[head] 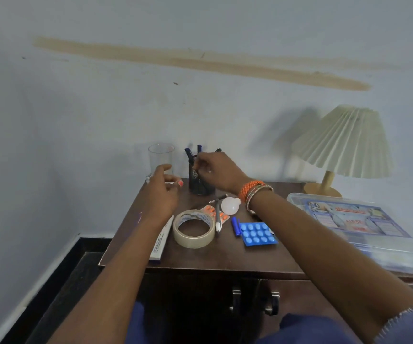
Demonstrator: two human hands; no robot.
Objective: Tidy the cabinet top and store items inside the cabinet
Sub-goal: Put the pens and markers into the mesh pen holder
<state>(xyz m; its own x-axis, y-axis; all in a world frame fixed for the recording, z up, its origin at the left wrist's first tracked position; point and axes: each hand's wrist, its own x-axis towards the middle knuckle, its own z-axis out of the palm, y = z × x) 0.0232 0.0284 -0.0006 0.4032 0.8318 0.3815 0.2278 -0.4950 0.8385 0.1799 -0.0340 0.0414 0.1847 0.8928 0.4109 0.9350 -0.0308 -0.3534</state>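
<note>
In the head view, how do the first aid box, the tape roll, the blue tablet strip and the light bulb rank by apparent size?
1. first aid box
2. tape roll
3. blue tablet strip, only slightly smaller than the tape roll, so unsure
4. light bulb

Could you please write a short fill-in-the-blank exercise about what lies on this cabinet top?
1. The right hand reaches into the black ____ holder.
2. The tape roll lies ____ on the cabinet top.
3. The blister pack beside the blue cap is ____ in colour.

Answers: pen; flat; blue
</note>
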